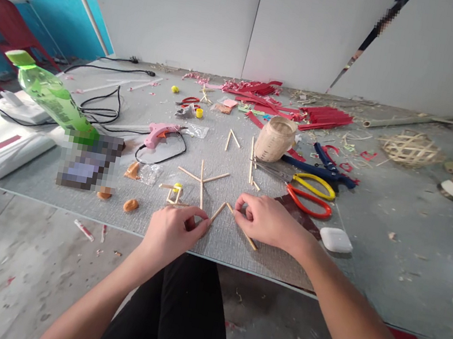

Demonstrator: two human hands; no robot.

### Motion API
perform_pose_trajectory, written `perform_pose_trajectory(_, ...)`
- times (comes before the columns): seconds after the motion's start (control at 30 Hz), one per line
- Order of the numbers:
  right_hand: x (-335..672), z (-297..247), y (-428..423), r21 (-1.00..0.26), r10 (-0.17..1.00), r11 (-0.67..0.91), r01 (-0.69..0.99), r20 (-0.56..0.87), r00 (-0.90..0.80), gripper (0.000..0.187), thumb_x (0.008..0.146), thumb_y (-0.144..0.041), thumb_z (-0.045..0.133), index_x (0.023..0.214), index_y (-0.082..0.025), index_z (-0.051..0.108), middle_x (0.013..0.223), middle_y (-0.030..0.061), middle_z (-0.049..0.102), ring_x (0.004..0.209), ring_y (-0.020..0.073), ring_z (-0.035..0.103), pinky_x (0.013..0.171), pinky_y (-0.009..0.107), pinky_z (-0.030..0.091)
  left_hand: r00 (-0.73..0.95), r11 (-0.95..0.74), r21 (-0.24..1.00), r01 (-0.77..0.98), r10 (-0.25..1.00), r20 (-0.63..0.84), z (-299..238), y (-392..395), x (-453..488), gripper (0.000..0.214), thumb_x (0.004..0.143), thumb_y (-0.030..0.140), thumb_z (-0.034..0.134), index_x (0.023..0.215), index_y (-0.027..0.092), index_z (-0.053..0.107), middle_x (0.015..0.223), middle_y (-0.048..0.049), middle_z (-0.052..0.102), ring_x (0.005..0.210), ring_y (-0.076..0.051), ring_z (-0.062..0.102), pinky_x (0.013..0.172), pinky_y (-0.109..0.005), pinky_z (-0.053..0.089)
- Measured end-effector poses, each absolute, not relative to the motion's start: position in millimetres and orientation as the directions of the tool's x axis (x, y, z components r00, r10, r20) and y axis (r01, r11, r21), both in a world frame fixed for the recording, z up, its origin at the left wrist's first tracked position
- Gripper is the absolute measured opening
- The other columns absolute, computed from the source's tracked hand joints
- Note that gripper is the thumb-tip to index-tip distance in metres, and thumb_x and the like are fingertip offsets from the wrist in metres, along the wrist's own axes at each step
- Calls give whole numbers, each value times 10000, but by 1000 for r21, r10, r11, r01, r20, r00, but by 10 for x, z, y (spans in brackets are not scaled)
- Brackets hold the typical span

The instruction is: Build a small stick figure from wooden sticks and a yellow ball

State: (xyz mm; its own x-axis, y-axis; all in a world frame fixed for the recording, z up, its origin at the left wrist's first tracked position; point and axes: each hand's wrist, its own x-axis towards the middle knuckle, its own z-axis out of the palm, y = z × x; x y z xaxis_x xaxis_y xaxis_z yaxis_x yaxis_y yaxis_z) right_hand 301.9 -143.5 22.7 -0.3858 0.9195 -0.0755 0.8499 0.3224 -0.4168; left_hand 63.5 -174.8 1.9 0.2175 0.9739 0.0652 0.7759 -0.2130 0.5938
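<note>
Two thin wooden sticks meet at their far ends in an upside-down V near the table's front edge. My left hand (172,231) pinches the left stick (218,212) near its lower end. Thumb and fingers of my right hand (265,221) close on the upper part of the right stick (250,241). Just beyond, three crossed sticks (202,179) lie in a star shape. Beside my left hand stands a small stick frame (169,192) with something yellow at it. Farther back, two more sticks (228,140) form another V.
A pink glue gun (159,134), green bottle (53,95) and blurred phone (88,164) are left. Rightward are a stick-filled cup (274,139), scissors (314,186), blue pliers (332,166) and white earbuds case (335,239). Red strips (325,118) lie at the back.
</note>
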Motion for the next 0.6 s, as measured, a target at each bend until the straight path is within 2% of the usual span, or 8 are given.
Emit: perform_pose_trajectory(0.6,3019,227,-1431,-413,912,339,845,-74,-402,96,909,-286,609,843,-216,607,599,-34,631,488,107,467,548,284,249,213,-206,580,788,975,57,20,-1760,650,168,913,391,695,902,273,815,595,42,639,586,-120,583,597,-250,341)
